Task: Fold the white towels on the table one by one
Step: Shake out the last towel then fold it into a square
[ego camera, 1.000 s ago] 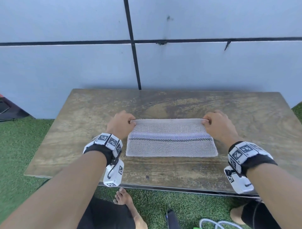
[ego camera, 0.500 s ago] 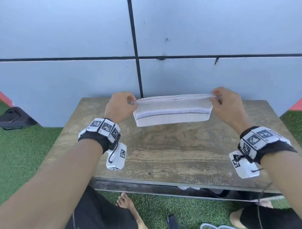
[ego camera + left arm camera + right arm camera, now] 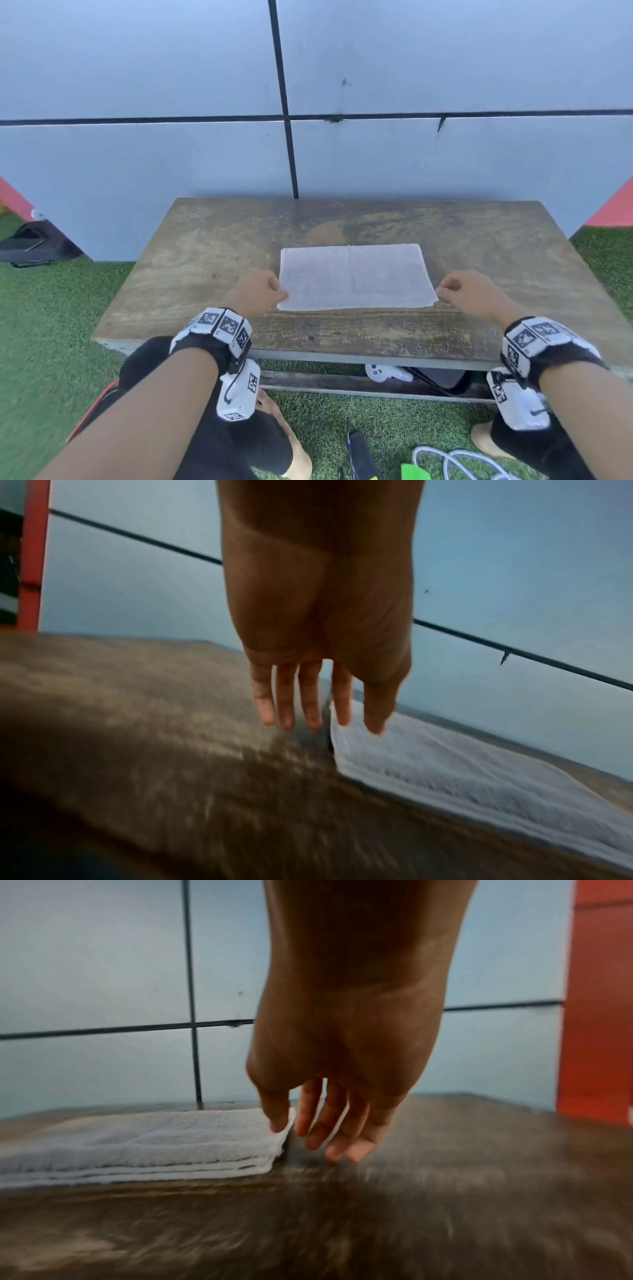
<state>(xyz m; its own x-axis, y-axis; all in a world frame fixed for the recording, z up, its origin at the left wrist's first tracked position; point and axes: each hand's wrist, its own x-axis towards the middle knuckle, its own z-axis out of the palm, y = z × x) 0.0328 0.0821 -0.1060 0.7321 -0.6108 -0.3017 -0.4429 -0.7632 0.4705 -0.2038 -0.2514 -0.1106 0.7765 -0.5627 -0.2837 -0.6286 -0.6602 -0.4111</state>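
Observation:
A white towel, folded into a thick rectangle with its plain side up, lies flat in the middle of the wooden table. My left hand is at its near left corner. In the left wrist view the hand has straight fingers, with the thumb and forefinger over the towel's edge. My right hand is at the near right corner. Seen from the right wrist, the hand hangs relaxed, its thumb touching the layered towel and the other fingers beside it.
A pale panelled wall stands right behind the table. A white controller and dark cables lie on the shelf under the tabletop. A black bag sits on the grass at the left. White cables lie near my feet.
Both hands lifted the towel by its far edge, folded it over toward me and laid it down flat. The fingers that pinched its corners are now loose.

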